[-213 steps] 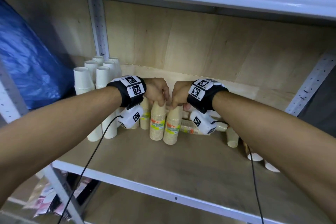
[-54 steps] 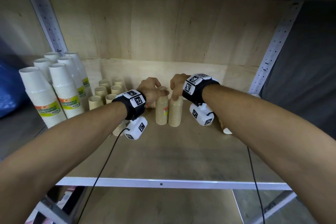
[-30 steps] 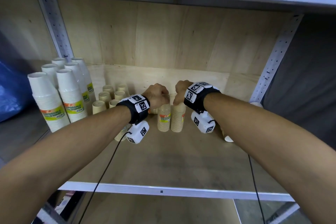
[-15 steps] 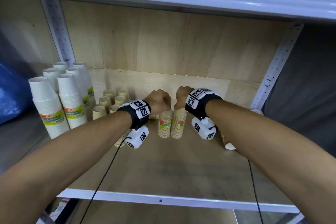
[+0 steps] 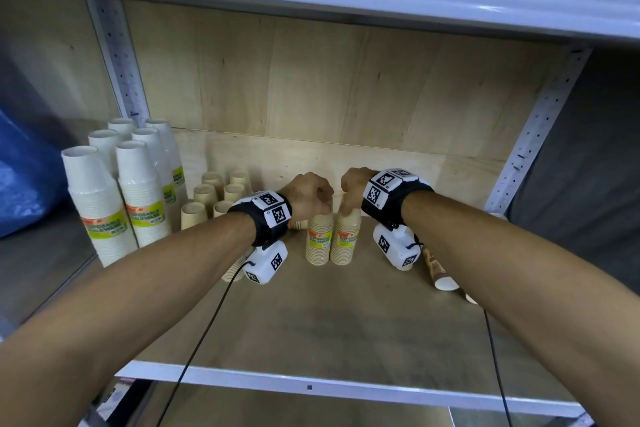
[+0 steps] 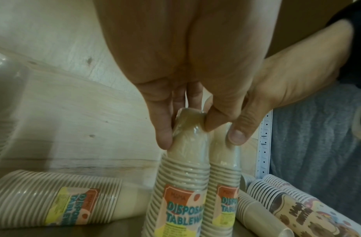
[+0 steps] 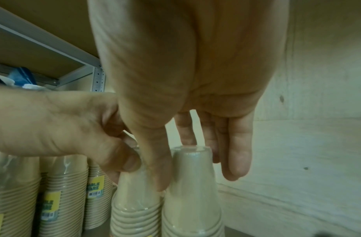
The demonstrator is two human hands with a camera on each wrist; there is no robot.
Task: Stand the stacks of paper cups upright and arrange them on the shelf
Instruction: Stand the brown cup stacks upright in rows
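Two wrapped stacks of tan paper cups stand upright side by side mid-shelf, the left stack [image 5: 319,241] touching the right stack [image 5: 345,240]. My left hand [image 5: 311,198] pinches the wrapped top of the left stack [image 6: 181,184] between thumb and fingers [image 6: 165,137]. My right hand [image 5: 349,191] holds the top of the right stack [image 7: 192,200], thumb [image 7: 157,173] on its left side and fingers behind it. In the left wrist view the right thumb presses on that stack [image 6: 224,173].
Tall white cup stacks [image 5: 100,208] and short tan stacks [image 5: 211,191] stand upright at the left. One tan stack [image 6: 60,200] lies behind my left wrist. Printed stacks [image 5: 440,274] lie at the right. Bare shelf board [image 5: 311,322] runs to the front edge.
Both hands stay on the tops of the two upright tan stacks. My left fingers have closed on the wrapper top. The head view has shifted a little.
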